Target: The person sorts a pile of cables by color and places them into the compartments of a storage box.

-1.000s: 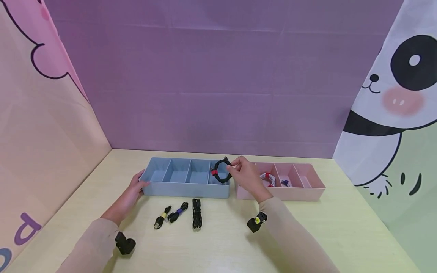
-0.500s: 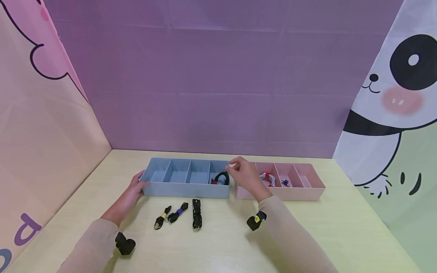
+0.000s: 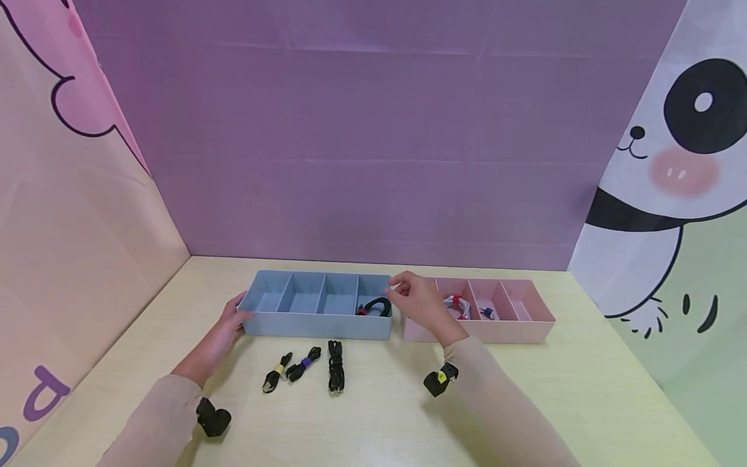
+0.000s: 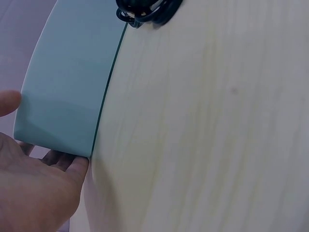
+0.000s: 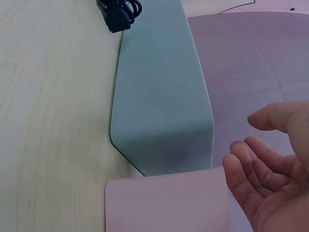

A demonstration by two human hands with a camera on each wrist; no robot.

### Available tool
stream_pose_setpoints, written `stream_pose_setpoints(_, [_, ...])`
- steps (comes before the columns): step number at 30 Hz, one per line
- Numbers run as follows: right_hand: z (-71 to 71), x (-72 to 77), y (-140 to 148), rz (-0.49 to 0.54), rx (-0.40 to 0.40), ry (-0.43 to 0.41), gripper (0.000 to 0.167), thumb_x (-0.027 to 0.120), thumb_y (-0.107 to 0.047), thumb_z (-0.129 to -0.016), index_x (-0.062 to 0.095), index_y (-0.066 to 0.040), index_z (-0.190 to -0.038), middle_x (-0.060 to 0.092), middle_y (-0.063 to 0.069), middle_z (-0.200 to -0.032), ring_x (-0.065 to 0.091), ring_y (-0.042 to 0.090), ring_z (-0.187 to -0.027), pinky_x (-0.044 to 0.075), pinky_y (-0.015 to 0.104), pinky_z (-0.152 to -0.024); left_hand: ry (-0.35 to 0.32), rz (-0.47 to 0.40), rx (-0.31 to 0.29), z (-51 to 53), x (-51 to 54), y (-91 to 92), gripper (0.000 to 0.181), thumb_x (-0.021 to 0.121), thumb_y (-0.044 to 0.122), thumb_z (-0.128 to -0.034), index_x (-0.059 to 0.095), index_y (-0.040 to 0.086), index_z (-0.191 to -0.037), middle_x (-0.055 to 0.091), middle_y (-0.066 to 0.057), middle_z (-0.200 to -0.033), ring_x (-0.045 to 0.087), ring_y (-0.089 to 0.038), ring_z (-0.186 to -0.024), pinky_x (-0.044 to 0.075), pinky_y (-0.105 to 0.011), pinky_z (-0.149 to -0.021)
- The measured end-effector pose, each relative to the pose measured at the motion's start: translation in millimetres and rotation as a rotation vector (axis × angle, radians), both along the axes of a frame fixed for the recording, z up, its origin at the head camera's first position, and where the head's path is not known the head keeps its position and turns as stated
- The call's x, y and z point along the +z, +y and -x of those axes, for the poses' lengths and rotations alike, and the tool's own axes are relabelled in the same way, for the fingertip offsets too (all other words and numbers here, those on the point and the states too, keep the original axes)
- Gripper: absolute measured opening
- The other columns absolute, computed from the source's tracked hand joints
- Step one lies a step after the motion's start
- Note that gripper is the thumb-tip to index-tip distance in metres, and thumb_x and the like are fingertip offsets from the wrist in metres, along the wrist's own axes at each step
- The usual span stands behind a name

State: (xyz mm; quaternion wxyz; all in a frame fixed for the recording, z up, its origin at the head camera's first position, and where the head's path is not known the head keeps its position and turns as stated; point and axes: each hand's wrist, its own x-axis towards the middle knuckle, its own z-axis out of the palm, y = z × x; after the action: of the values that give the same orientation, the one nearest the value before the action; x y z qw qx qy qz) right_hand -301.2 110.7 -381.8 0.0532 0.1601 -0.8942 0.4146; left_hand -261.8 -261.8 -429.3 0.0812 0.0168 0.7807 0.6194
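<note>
Red-banded, loosely coiled black cable

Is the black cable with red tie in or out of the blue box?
In: the cable lies in the blue box, rightmost compartment.

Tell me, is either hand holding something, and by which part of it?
The left hand grips the blue box by its left end. The right hand, near the box's other end, holds nothing.

My feed shows a creased purple fabric backdrop at twelve o'clock, a black-and-white panda print at two, a black-outlined pink cartoon shape at ten, a pale wood-grain tabletop at six.
</note>
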Motion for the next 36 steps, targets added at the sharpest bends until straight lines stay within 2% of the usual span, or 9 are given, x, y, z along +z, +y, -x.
stream_pose_setpoints(11, [-2.6,-1.1,0.7,-0.004,0.074,0.086,0.02,0.071,-0.018,-0.093,0.072,-0.004,-0.106,0.066,-0.002,-0.08,0.058,0.014,-0.071,0.051,0.029,-0.062,0.002,-0.001,-0.002,2.6,-1.2,-0.3,0.073,0.03,0.017,-0.1042,-0.018,0.004,-0.157,-0.016,-0.027,-0.161,-0.004,-0.046,-0.148,0.008,-0.06,-0.119])
stream_pose_setpoints(15, [-4.2,-2.0,0.7,-0.017,0.092,0.097,0.015,0.071,-0.017,-0.092,0.073,-0.006,-0.103,0.066,-0.003,-0.08,0.058,0.013,-0.071,0.052,0.028,-0.062,0.008,0.01,-0.004,2.0,-0.9,0.3,0.073,0.031,0.018,-0.1039,-0.018,0.003,-0.156,-0.015,-0.028,-0.161,-0.003,-0.046,-0.148,0.008,-0.06,-0.119])
stream_pose_setpoints(23, [-9.7,-1.6,-0.3,-0.037,0.138,0.074,0.015,0.069,-0.016,-0.094,0.074,-0.008,-0.106,0.064,-0.003,-0.085,0.059,0.014,-0.076,0.054,0.027,-0.066,0.006,0.027,-0.001,0.7,0.6,-0.4,0.074,0.032,0.021,-0.1047,-0.018,0.004,-0.157,-0.015,-0.027,-0.161,-0.003,-0.046,-0.148,0.009,-0.06,-0.119])
stream_pose_setpoints(31, [-16.2,0.1,-3.3,-0.052,0.163,0.038,0.016,0.068,-0.015,-0.095,0.073,-0.005,-0.107,0.066,-0.003,-0.084,0.06,0.015,-0.076,0.055,0.027,-0.067,0.008,0.042,-0.004,1.1,-0.4,-2.7,0.074,0.033,0.025,-0.1057,-0.017,0.005,-0.157,-0.015,-0.027,-0.162,-0.003,-0.045,-0.148,0.009,-0.059,-0.119])
stream_pose_setpoints(36, [-17.9,0.6,-4.2,-0.049,0.168,0.037,0.014,0.068,-0.015,-0.095,0.073,-0.007,-0.105,0.066,-0.004,-0.083,0.06,0.014,-0.075,0.055,0.027,-0.067,-0.005,0.042,0.003,1.8,-1.3,-2.3,0.074,0.033,0.025,-0.1058,-0.017,0.007,-0.157,-0.016,-0.026,-0.162,-0.003,-0.044,-0.149,0.009,-0.058,-0.119])
